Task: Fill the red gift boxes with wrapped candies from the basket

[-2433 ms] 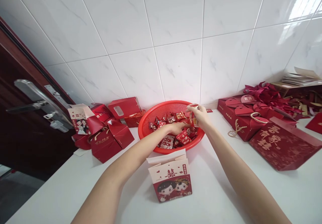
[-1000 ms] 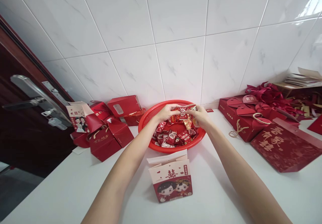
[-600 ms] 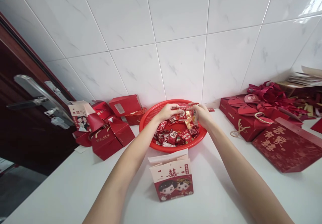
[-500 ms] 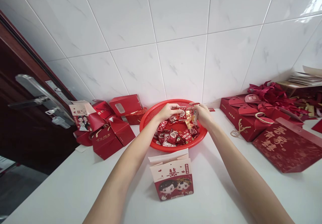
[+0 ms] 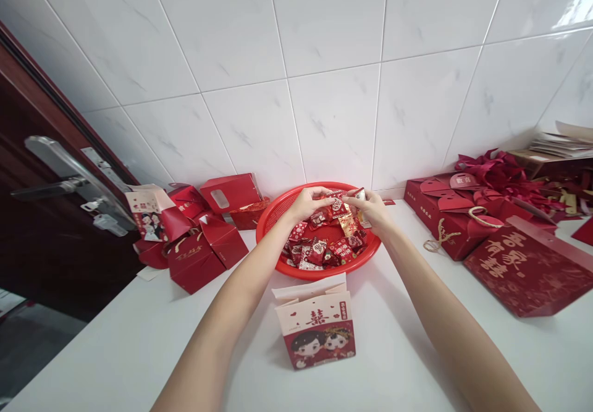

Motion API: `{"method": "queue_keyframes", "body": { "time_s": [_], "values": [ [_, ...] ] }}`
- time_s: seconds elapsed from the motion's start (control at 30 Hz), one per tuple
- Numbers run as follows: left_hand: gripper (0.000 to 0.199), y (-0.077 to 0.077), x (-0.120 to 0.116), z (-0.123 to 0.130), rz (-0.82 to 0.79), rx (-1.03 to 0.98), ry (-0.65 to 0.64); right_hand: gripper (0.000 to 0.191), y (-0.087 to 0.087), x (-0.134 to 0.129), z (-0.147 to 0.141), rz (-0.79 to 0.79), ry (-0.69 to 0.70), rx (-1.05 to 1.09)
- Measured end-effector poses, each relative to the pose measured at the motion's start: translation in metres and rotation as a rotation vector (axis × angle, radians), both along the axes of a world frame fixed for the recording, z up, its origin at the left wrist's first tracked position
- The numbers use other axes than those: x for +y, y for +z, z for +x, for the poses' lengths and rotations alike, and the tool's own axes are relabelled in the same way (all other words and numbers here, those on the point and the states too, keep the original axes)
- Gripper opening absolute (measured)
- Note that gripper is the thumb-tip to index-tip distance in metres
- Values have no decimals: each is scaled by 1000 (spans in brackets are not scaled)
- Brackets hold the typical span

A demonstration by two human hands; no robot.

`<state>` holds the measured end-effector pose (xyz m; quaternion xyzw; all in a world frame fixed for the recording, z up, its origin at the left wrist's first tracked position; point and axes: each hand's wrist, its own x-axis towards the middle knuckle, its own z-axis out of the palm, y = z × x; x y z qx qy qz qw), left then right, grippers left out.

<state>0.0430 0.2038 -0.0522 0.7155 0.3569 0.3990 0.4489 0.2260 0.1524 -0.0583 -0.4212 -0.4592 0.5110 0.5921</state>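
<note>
A red plastic basket [image 5: 264,239] on the white table holds many wrapped candies [image 5: 317,250], mostly red, some white or gold. Both my hands are over its far half. At the fingertips of my left hand [image 5: 309,204] is a red candy packet [image 5: 338,204] with pale lettering, and the fingers are closed on its edge. My right hand [image 5: 373,212] pinches a small red-and-white candy [image 5: 359,194] between thumb and fingers. In front of the basket stands a cream-and-red paper gift box [image 5: 319,338] with two cartoon faces, its top flaps unfastened.
Red gift boxes [image 5: 206,254] are piled on the left, near a dark door with a metal handle [image 5: 50,186]. Along the right stand a red box with rope handles [image 5: 445,214], a red bag [image 5: 528,270] and dark red ribbons [image 5: 495,174]. A tiled wall [image 5: 333,121] rises behind.
The candy in my right hand has turned and now shows its white side. My left hand has barely moved. The boxes and the basket stay where they were.
</note>
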Motion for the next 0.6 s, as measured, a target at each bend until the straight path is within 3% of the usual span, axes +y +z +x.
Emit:
{"method": "queue_keyframes", "body": {
  "time_s": [0.27, 0.6],
  "values": [
    [41, -3, -1, 1, 32, -56, -88, 43, 2, -6, -1, 14, 167, -69],
    [49, 1, -2, 5, -47, -128, -74, 41, -4, -1, -1, 12, 113, -42]
  ]
}}
